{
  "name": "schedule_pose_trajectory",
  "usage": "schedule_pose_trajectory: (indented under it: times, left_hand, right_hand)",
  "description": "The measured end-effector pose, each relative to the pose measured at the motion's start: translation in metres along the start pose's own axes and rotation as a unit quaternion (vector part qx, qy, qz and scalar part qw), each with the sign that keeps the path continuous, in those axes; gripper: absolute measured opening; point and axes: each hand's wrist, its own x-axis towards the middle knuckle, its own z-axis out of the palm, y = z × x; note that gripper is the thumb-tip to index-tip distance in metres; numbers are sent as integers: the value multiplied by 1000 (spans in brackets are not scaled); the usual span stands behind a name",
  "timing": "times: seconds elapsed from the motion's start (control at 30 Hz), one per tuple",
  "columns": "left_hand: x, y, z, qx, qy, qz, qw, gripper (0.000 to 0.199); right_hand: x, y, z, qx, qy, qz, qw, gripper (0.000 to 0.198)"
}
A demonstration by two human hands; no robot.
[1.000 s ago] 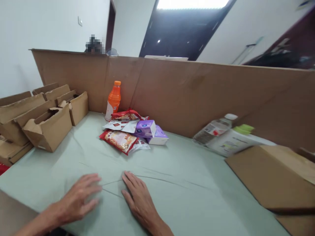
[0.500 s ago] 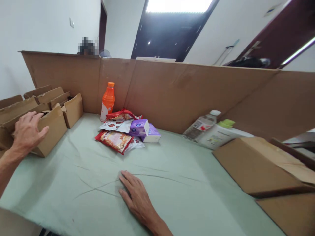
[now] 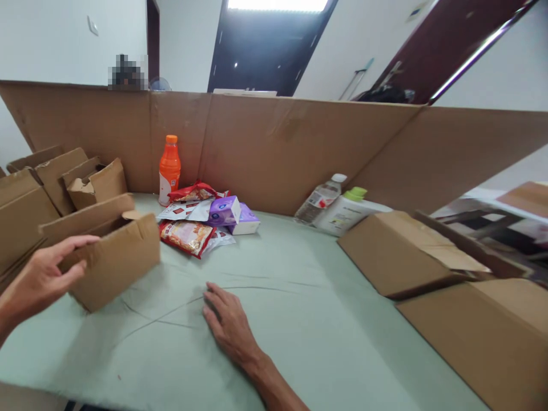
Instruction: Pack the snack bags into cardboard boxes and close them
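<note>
My left hand (image 3: pixel 40 277) grips the left end of a small open cardboard box (image 3: pixel 117 260), which sits tilted on the pale green cloth (image 3: pixel 299 297). Flat on that cloth near the front rests my right hand (image 3: pixel 229 325), fingers spread and holding nothing. Behind the box lies a pile of red snack packs (image 3: pixel 186 235) and purple tissue packs (image 3: pixel 225 211). An orange drink bottle (image 3: pixel 169 168) stands upright against the cardboard wall (image 3: pixel 278 148).
More small cardboard boxes (image 3: pixel 25 200) are stacked at the left. A clear bottle (image 3: pixel 321 200) and a white bottle with a green cap (image 3: pixel 346 211) lie by the wall. Two large flat cartons (image 3: pixel 402 251) fill the right side. Another person's head (image 3: pixel 126 71) shows behind the wall.
My left hand left the cloth, reached to the box stack at the left, and has drawn one small box toward the middle. My right hand has stayed flat.
</note>
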Motion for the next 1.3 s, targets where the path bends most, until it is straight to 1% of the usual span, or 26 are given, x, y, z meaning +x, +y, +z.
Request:
schedule_pose_trajectory:
  times: [0.1, 0.17, 0.23, 0.3, 0.37, 0.43, 0.53, 0.63, 0.67, 0.73, 0.8, 0.83, 0.87, 0.93, 1.03, 1.1, 1.17, 1.23, 1.3]
  left_hand:
    - [-14, 38, 11, -35, -37, 113, 992, 29]
    - [-22, 60, 19, -63, -53, 168, 982, 33]
    - [-27, 76, 23, -82, -64, 211, 972, 41]
    - [-30, 86, 24, -81, -79, 240, 964, 47]
    - [-32, 88, 22, -84, -106, 251, 959, 52]
    - [-34, 84, 20, -102, -132, 249, 954, 57]
    - [-41, 71, 18, -127, -148, 225, 955, 60]
    - [-52, 57, 21, -138, -113, 166, 970, 52]
    - [-57, 54, 22, -146, -92, 135, 976, 49]
    - [-65, 47, 28, -179, -46, 42, 982, 48]
    - [-74, 42, 36, -231, -18, -69, 970, 62]
    - [-78, 40, 41, -253, -13, -112, 961, 71]
    - [-81, 37, 46, -267, -13, -132, 955, 78]
    - [-89, 32, 60, -260, -12, -113, 959, 86]
    - [-101, 26, 83, -219, 19, -88, 972, 91]
    - [-109, 21, 99, -215, 36, -105, 970, 95]
    - [-116, 14, 114, -212, 42, -122, 969, 99]
    - [-120, 6, 127, -197, 34, -139, 970, 101]
    - [-123, 0, 137, -193, 8, -152, 969, 102]
  right_hand:
    - [0, 14, 0, 34, 106, 68, 991, 34]
    - [2, 24, -2, 74, 133, 110, 982, 34]
    - [4, 32, -4, 106, 132, 135, 976, 33]
    - [5, 35, -5, 125, 117, 139, 975, 31]
    - [6, 34, -5, 143, 98, 133, 976, 29]
    - [6, 30, -5, 166, 79, 127, 975, 31]
    - [7, 22, -5, 200, 54, 120, 971, 33]
    - [7, 14, -7, 232, 23, 115, 966, 37]
    - [7, 12, -8, 241, 14, 115, 964, 37]
    - [7, 10, -12, 255, -1, 117, 960, 38]
    - [9, 8, -14, 267, -10, 122, 956, 39]
    - [9, 8, -15, 272, -12, 125, 954, 39]
    - [10, 8, -16, 276, -14, 129, 952, 38]
    - [11, 8, -17, 283, -17, 136, 949, 36]
    - [12, 8, -17, 293, -20, 143, 945, 32]
    - [13, 8, -18, 301, -22, 145, 942, 31]
    - [14, 7, -21, 305, -25, 146, 941, 34]
    - [18, 8, -25, 304, -28, 145, 941, 38]
    - [26, 13, -31, 293, -34, 140, 945, 40]
